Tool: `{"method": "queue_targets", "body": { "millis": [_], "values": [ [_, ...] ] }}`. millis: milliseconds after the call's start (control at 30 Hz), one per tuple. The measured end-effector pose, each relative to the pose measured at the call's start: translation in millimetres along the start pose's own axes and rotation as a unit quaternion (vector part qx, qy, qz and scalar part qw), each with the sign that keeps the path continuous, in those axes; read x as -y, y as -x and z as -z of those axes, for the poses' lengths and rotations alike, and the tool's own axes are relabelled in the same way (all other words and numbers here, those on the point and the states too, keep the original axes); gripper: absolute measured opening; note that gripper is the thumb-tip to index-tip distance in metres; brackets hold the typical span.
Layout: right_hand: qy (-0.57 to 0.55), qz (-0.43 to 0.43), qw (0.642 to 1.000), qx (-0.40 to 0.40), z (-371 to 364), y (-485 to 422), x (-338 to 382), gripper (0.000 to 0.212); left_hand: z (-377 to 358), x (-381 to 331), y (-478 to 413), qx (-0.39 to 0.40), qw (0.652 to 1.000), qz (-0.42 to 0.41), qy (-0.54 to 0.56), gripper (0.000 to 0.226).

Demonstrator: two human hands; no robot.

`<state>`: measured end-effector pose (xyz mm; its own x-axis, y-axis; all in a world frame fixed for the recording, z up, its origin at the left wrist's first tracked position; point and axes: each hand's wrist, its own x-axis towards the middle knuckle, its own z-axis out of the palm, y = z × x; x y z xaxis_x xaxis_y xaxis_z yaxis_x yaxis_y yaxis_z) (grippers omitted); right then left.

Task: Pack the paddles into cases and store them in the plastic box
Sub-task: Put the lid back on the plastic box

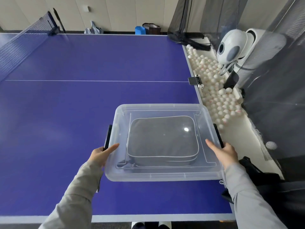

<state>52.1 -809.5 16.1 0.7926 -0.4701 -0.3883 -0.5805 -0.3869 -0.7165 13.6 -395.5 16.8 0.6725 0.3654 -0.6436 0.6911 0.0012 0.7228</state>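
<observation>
1. A beige panelled wall [115, 10] runs across 12 o'clock.
2. A blue table [74, 63] fills the middle, with a white line [99, 80] across it and a net [24, 40] at 10 o'clock.
3. Bags [148, 28] stand by the wall at 12 o'clock.
4. White balls [217, 100] lie heaped along the table's edge at 3 o'clock.
5. A white ball machine [231, 47] stands at 2 o'clock, with dark mesh [272, 104] behind it.

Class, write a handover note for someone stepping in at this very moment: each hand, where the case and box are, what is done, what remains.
Left hand: grips the plastic box at its left side, thumb on the lid, by the left latch.
Right hand: grips the right side, by the right latch.
Things: one dark closed case lies flat inside the box, which sits on the blue table.
Done: case stored, lid on.
Left: probably check the latches; whether they are snapped shut cannot be told.
</observation>
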Motion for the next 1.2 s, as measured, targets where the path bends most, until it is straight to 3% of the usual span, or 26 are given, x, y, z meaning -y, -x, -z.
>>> {"method": "queue_targets", "body": {
  "millis": [100,233,467,800,1200],
  "values": [
    [0.050,0.078,0.994,-0.061,-2.5,6.2,4.7,0.057,-12.3,5.2,5.8,-0.085,0.992,-0.090,0.003,0.033],
    [0.103,0.129,0.982,-0.088,-5.2,11.6,7.0,0.065,-24.2,8.1,12.7,-0.141,0.964,-0.203,-0.098,0.061],
    [0.137,0.160,0.974,-0.084,-5.4,12.5,6.3,0.076,-23.9,8.2,12.0,-0.124,0.960,-0.225,-0.113,0.067],
    [0.162,0.204,0.961,-0.087,-5.5,16.1,8.8,0.067,-25.7,8.6,10.7,-0.147,0.935,-0.274,-0.171,0.059],
    [0.140,0.180,0.971,-0.066,-4.5,22.5,11.1,0.068,-27.5,10.0,14.2,-0.107,0.969,-0.212,-0.070,0.062]
  ]
}}
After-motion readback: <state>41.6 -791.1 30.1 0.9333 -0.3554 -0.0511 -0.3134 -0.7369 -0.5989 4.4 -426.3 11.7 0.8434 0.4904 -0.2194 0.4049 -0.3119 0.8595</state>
